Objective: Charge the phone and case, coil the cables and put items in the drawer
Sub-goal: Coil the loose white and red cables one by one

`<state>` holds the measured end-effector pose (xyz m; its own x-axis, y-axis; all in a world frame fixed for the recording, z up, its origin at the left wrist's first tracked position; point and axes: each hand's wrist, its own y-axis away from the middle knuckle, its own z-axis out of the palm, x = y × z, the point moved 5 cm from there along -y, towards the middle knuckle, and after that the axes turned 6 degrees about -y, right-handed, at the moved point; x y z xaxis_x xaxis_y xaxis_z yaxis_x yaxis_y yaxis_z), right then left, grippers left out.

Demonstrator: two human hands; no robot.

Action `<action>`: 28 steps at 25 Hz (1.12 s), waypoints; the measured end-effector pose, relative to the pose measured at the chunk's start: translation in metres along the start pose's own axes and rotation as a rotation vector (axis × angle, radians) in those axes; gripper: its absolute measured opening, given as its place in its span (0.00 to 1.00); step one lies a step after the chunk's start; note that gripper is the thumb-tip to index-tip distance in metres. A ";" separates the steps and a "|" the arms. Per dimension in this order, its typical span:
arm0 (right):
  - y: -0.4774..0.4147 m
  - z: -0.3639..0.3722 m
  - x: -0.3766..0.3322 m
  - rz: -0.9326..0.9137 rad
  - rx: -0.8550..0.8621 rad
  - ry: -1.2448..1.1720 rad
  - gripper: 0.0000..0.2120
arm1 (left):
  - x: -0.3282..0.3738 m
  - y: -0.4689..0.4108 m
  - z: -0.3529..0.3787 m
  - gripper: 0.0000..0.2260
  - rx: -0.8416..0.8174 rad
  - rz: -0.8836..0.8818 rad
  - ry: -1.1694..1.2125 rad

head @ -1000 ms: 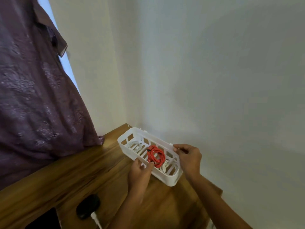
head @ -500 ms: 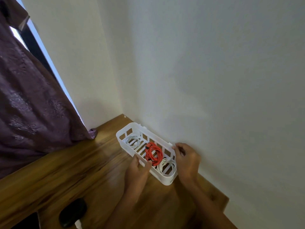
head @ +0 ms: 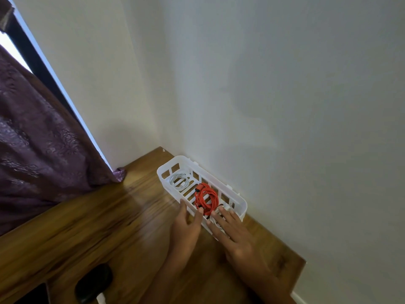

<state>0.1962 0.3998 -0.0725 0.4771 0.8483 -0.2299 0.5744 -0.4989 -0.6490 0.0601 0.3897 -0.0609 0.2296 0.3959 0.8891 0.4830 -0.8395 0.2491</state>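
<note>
the wooden table [head: 109,227] runs under both our hands, out past the fingertips to the wall corner. the white slotted basket [head: 241,205] sits on it with its long side against the wall. its near wall is at the tips of the left fingers and its near end is under the right fingers. we judge it light, thin and a bit springy, so it is best taken by the two long rims or the two ends. lifted by one corner it would twist.

our left hand [head: 186,229] has its fingers mostly straight against the near rim, thumb tip just beside the red coil. we cannot tell whether the thumb nips the wall. our right hand [head: 236,238] is released, fingers spread flat over the basket's near end.

the red cable [head: 206,197] lies coiled in the middle, just beyond the left thumb. it looks soft and inclined to spring loose, so we would lift it by pinching across the whole bundle. a white cable [head: 179,181] is coiled at the far end, well beyond all the fingertips. another white coil [head: 215,222] shows between the right fingers. both look limp and light.

a small dark object [head: 94,281] sits back behind the left wrist. it is too blurred to name.
</note>
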 end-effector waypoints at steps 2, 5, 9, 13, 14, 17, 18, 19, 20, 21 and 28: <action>-0.002 -0.001 0.004 0.008 -0.015 0.005 0.19 | 0.001 -0.003 0.003 0.28 0.016 -0.012 0.004; -0.003 -0.001 0.007 -0.015 -0.043 0.021 0.20 | 0.003 -0.003 0.005 0.28 0.038 -0.024 0.007; -0.003 -0.003 0.004 -0.034 -0.036 0.071 0.20 | 0.002 -0.003 0.005 0.28 0.040 -0.023 -0.009; -0.003 -0.001 0.004 -0.026 -0.036 0.069 0.26 | 0.003 -0.003 0.004 0.26 0.022 0.015 -0.028; -0.003 -0.001 0.004 -0.008 -0.045 0.073 0.27 | 0.003 0.001 0.003 0.25 0.014 0.041 -0.024; -0.009 -0.013 -0.007 0.040 -0.004 0.095 0.16 | 0.005 0.021 -0.005 0.23 0.022 0.104 -0.009; -0.010 -0.016 -0.014 0.057 0.002 0.089 0.18 | 0.007 0.031 -0.011 0.22 0.031 0.126 -0.010; -0.012 -0.019 -0.020 0.069 0.008 0.074 0.19 | 0.009 0.042 -0.016 0.21 0.039 0.143 -0.017; -0.014 -0.022 -0.029 0.068 0.018 0.057 0.19 | 0.009 0.052 -0.023 0.22 0.054 0.150 -0.028; -0.014 -0.023 -0.043 0.061 0.029 0.036 0.19 | 0.007 0.065 -0.035 0.23 0.078 0.153 -0.043; -0.001 -0.031 -0.186 -0.061 0.135 -0.114 0.15 | -0.044 0.183 -0.146 0.23 0.252 0.210 0.010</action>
<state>0.1276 0.2372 -0.0065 0.3608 0.8948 -0.2629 0.5020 -0.4239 -0.7539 0.0148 0.1646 0.0021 0.3386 0.2194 0.9150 0.6200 -0.7835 -0.0416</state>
